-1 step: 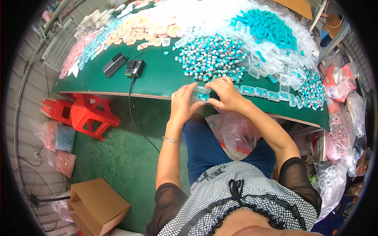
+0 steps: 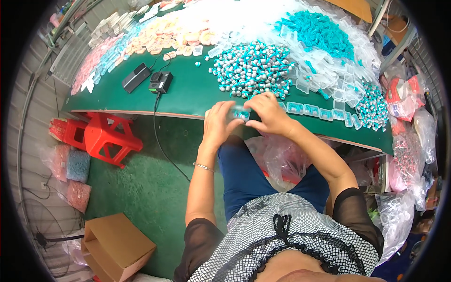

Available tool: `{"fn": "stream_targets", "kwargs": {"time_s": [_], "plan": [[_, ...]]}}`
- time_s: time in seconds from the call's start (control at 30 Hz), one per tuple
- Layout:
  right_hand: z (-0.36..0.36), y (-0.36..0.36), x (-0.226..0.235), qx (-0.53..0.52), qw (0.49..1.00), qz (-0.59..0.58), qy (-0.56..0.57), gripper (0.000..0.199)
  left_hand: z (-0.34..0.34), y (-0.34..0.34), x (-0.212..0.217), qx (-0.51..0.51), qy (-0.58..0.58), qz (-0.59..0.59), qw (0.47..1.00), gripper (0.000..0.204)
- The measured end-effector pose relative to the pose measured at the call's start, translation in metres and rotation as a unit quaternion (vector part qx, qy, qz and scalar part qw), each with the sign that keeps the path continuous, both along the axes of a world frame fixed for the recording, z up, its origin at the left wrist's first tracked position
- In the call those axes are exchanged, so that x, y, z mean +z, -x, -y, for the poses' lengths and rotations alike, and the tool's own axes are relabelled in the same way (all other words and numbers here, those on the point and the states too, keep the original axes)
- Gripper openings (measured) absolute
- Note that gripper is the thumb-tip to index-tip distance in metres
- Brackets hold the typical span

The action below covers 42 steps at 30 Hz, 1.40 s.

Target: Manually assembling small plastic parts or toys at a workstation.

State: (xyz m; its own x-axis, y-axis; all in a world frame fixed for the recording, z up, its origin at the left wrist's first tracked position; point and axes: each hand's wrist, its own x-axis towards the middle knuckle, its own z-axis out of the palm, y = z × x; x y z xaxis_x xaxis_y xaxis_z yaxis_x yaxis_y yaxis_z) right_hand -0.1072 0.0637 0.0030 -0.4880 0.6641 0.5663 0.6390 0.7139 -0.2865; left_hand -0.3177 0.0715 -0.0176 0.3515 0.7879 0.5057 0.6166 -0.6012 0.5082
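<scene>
Starting far left, and it's pink pieces point(image 2: 88, 70) at 10 o'clock from the hands, with a band of light-blue pieces point(image 2: 110, 56) right alongside! Down at 9 o'clock, a red stool point(image 2: 110, 141) beside the table; at 7 o'clock, an open cardboard box point(image 2: 117, 244) on the floor. Back up to 10 o'clock: a black device point(image 2: 160, 82) on the green table point(image 2: 188, 94), its cable dropping over the edge, and peach pieces point(image 2: 164, 37) beyond.

Now the centre! The left hand point(image 2: 217, 123) pinches the left end of a clear case point(image 2: 241, 113) between thumb and fingers; teal shows inside. The case sits between the 2 hands at the table's near edge, its upper part blurred, so I cannot tell how the lid stands. The right hand point(image 2: 270, 113) grips the other end, thumb below, fingers above.

Grey-and-teal pieces point(image 2: 253, 68) heap up at 12 o'clock, teal pieces point(image 2: 322, 35) at 1, loose clear cases point(image 2: 314, 80) at 2, and a row of filled cases point(image 2: 311, 110) at 3!
</scene>
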Motion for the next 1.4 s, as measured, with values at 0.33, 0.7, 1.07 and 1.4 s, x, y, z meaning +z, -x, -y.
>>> {"fn": "stream_targets", "kwargs": {"time_s": [0.33, 0.7, 1.07, 1.4], "plan": [[0.028, -0.009, -0.004, 0.004, 0.993, -0.115, -0.013, 0.022, 0.014, -0.017, 0.015, -0.116, 0.056, 0.096, 0.987, 0.020], [0.102, -0.096, 0.016, -0.196, 0.979, -0.046, -0.030, 0.044, 0.027, -0.097, 0.016, -0.162, -0.018, 0.082, 0.983, 0.031], [0.065, -0.155, -0.023, -0.260, 0.963, 0.070, 0.026, 0.046, 0.017, -0.129, 0.007, -0.078, -0.089, -0.060, 0.991, 0.040], [0.091, -0.198, -0.012, -0.261, 0.963, 0.062, -0.034, 0.053, 0.016, -0.147, -0.003, -0.097, -0.088, 0.026, 0.991, 0.048]]}}
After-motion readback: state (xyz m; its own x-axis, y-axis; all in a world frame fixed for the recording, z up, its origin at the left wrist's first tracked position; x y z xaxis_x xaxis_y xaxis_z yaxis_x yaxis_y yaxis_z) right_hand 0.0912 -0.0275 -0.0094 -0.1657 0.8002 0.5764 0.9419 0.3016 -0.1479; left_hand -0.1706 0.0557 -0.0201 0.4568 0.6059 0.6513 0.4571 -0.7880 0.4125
